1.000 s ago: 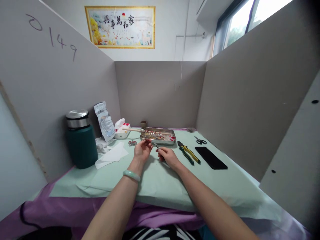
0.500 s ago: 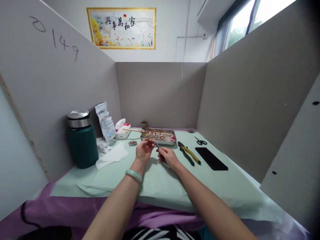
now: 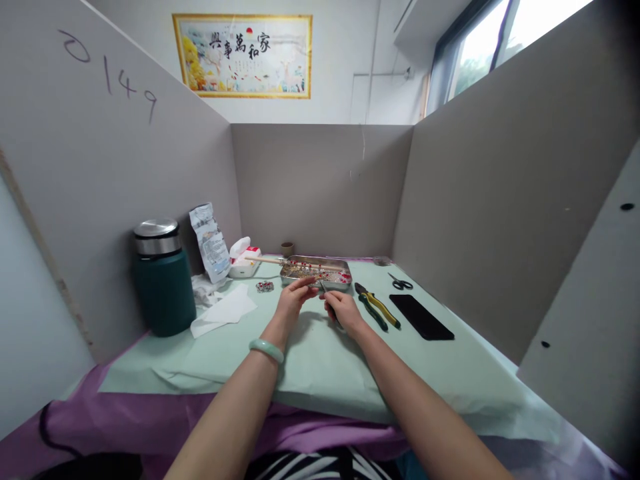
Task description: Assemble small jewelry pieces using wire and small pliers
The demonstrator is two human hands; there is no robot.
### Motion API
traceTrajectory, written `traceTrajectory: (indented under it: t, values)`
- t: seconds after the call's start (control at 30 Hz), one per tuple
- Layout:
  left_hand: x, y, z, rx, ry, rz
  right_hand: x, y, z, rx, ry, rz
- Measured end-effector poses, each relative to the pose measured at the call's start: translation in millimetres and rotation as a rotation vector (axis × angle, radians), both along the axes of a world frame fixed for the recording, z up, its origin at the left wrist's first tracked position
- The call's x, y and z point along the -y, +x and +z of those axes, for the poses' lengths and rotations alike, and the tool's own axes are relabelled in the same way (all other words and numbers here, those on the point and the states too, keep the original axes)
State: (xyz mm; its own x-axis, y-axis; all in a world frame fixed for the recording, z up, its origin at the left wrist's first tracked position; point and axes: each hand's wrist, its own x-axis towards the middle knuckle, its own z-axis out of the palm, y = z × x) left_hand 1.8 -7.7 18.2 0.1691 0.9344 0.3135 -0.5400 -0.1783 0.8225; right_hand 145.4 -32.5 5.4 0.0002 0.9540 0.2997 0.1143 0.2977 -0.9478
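My left hand [image 3: 294,301] is at the near edge of a metal tray [image 3: 345,285], fingers reaching right and their tips brought toward the thumb. Whatever is between those fingertips is too small to make out. A pale green bangle [image 3: 267,349] circles the left wrist. Close on its right, my right hand [image 3: 344,309] is closed around a slim pointed metal tool [image 3: 323,287] with a dark handle. The tool's tip points up and left, near the left fingertips. Red beads [image 3: 325,276] and gold-coloured bits lie in the tray.
Yellow-green pliers [image 3: 379,307], scissors [image 3: 401,283] and a black flat slab [image 3: 421,317] lie to the right. A small beaded piece [image 3: 265,287], white paper [image 3: 223,311], a tissue pack [image 3: 245,261], a pouch [image 3: 210,243] and a green flask [image 3: 164,287] are left. Grey partitions [image 3: 320,187] surround the table.
Both hands have shifted slightly right. The left hand has turned from palm-up with curled fingers to fingers stretched over the tray's near edge; the right hand still grips the tool.
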Motion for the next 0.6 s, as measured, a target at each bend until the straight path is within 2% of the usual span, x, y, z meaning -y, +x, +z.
traceTrajectory:
  t: [0.27,0.47,0.6]
  values:
    - [-3,3,-6.6,-0.162,0.005,0.051,-6,10,-4.6,0.296,0.151,-0.175]
    - [-2,2,-5.2,-0.379,0.009,0.174,-7,13,-6.7,0.464,0.225,-0.289]
    - [-1,2,-5.4,-0.529,0.031,0.184,-4,11,-6.8,0.584,0.329,-0.315]
